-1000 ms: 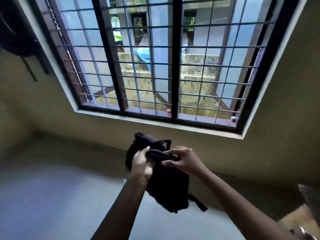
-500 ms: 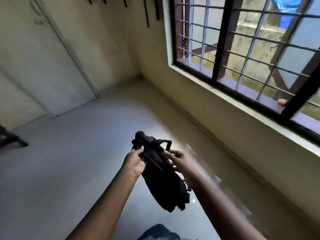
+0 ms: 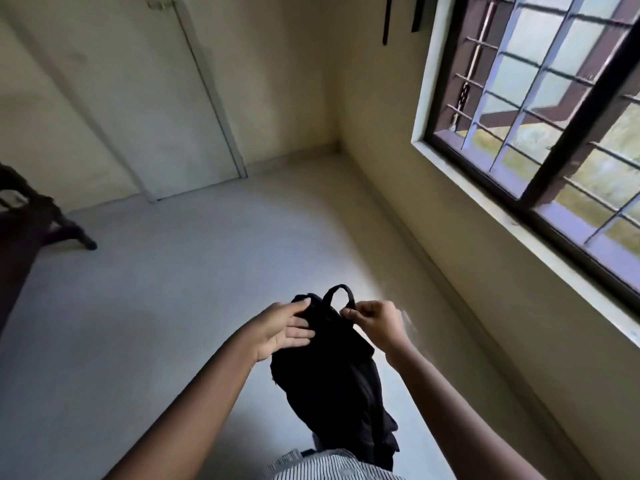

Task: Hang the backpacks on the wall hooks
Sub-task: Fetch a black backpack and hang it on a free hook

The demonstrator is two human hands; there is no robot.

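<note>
A black backpack (image 3: pixel 332 382) hangs in front of me over the floor, held up at its top by both hands. My left hand (image 3: pixel 280 329) grips the top left corner with the fingers laid over the fabric. My right hand (image 3: pixel 375 322) pinches the top right, just beside the carry loop (image 3: pixel 339 293), which stands up between the two hands. Dark straps (image 3: pixel 386 19) of other bags dangle on the wall at the top, left of the window; the hooks themselves are out of view.
A barred window (image 3: pixel 540 109) fills the right wall above a pale sill. A closed pale door (image 3: pixel 145 98) stands in the far wall. A dark chair leg (image 3: pixel 65 226) pokes in at the left. Grey floor (image 3: pixel 166 292) stretches ahead.
The view has swung left from the window toward the door and corner. The backpack has come closer to me and hangs more upright, both hands still holding its top.
</note>
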